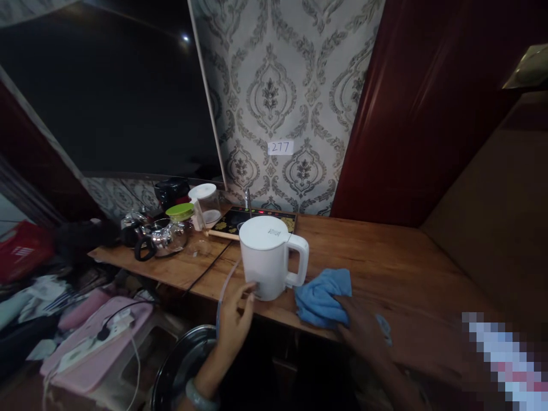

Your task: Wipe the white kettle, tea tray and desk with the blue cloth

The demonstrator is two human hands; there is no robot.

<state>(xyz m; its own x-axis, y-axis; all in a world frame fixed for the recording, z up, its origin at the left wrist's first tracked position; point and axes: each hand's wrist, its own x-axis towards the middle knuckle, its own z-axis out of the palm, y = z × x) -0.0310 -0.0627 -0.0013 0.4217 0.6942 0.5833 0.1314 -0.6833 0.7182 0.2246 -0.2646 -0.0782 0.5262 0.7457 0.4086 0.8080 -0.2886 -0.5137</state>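
Observation:
A white electric kettle (265, 260) stands upright on the wooden table, its lid shut and its handle facing right. My left hand (237, 311) is at the lower front of the kettle, fingers bent and apart, holding nothing. Whether its fingertips touch the kettle wall I cannot tell. To the right of the kettle lies a crumpled blue cloth (323, 297). My right hand (359, 325) grips the cloth's right side, with some fingers hidden.
Behind the kettle sits a black cooktop (231, 222) with a small tap. Left of it are a lidded clear jar (210, 208), a glass pot with green lid (180, 212) and a shiny teapot (165, 238). Below the table edge is a metal basin (169, 365) beside a pink stool (92, 342).

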